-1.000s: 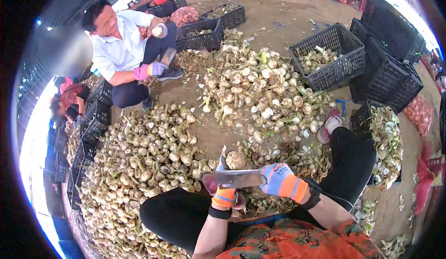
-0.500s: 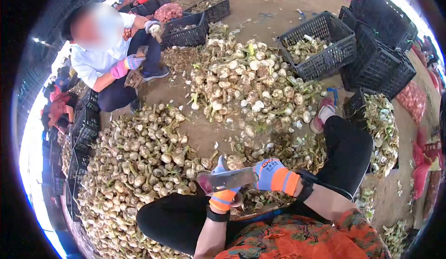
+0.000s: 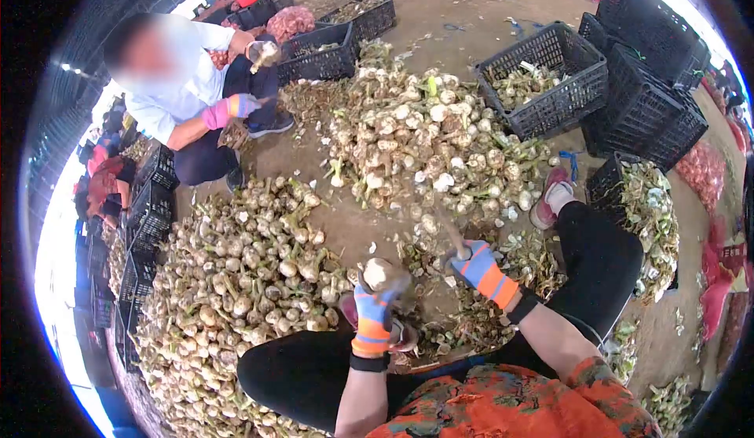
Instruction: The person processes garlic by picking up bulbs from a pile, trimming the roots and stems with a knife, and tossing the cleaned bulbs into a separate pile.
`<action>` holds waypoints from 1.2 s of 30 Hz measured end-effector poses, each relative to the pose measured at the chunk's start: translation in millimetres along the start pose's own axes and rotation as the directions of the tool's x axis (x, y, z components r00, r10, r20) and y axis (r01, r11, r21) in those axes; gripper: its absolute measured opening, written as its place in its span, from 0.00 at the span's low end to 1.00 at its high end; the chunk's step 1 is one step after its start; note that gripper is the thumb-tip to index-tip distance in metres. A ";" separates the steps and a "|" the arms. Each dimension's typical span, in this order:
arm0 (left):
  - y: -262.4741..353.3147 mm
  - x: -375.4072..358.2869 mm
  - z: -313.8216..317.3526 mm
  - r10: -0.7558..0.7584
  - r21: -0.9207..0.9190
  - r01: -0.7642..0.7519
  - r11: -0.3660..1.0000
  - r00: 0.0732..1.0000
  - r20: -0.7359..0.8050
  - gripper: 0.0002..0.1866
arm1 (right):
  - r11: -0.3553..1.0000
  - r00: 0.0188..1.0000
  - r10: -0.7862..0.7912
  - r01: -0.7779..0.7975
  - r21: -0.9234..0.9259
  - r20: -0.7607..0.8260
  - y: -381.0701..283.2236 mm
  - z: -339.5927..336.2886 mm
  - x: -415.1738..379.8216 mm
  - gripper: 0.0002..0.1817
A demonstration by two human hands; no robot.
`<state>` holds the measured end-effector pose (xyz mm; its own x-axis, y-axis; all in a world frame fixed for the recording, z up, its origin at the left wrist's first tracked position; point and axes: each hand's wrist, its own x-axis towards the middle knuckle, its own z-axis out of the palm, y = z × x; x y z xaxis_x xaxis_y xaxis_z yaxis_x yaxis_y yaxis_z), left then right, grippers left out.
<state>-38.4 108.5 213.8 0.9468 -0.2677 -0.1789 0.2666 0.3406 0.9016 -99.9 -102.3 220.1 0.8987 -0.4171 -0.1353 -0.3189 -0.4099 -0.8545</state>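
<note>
My left hand (image 3: 371, 314), in a striped blue and orange glove, is closed around a garlic bulb (image 3: 378, 273) whose pale face is turned up. My right hand (image 3: 476, 268), gloved alike, grips a knife (image 3: 453, 232); its blade is smeared by motion and points up and to the left. The two hands are apart, above my folded legs. Below and between them lie leafy garlic trimmings (image 3: 463, 328). A large heap of garlic bulbs (image 3: 228, 304) spreads to my left, and another garlic pile (image 3: 424, 135) lies ahead.
A co-worker in a white shirt (image 3: 192, 92) squats at the upper left, wearing gloves and holding garlic. Black crates (image 3: 565, 108) stand ahead right, with stacked crates (image 3: 640, 112) beyond. A crate of husks (image 3: 648, 226) is by my right knee. More crates (image 3: 149, 226) line the left.
My right hand has moved right and slightly up with the knife, away from my left hand. The bulb in my left hand has come into view. The co-worker's raised hand has shifted slightly.
</note>
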 end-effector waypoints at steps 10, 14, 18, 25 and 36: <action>49.9 -15.5 60.1 -0.298 -0.787 0.163 0.595 0.954 -0.027 0.05 | 0.946 0.932 -0.180 0.076 0.315 0.316 39.5 65.7 -14.9 0.07; 81.2 1.7 -6.5 0.445 -0.330 -0.441 0.835 0.893 -0.068 0.20 | 0.830 0.963 -0.177 0.035 0.557 0.202 124.9 57.5 -0.2 0.10; 111.1 19.2 -65.5 0.133 -0.558 -0.628 0.543 0.720 -0.681 0.17 | 0.319 0.956 0.255 -0.222 0.921 0.142 38.6 -12.4 -8.1 0.09; -161.3 161.7 27.2 -0.049 0.952 -0.071 0.297 0.995 0.090 0.37 | 0.301 0.899 0.389 -0.331 0.894 0.202 5.5 -32.1 -15.8 0.08; -152.4 123.0 42.6 -0.535 0.307 0.497 0.811 0.843 0.048 0.30 | 0.726 0.996 0.079 -0.026 0.687 -0.045 4.6 -43.2 -16.1 0.05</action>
<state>29.7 -14.7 71.2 0.6471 -0.4514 -0.6144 0.6317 -0.1337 0.7636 -128.8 -132.5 240.0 0.8565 -0.4840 -0.1794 -0.0487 0.2703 -0.9615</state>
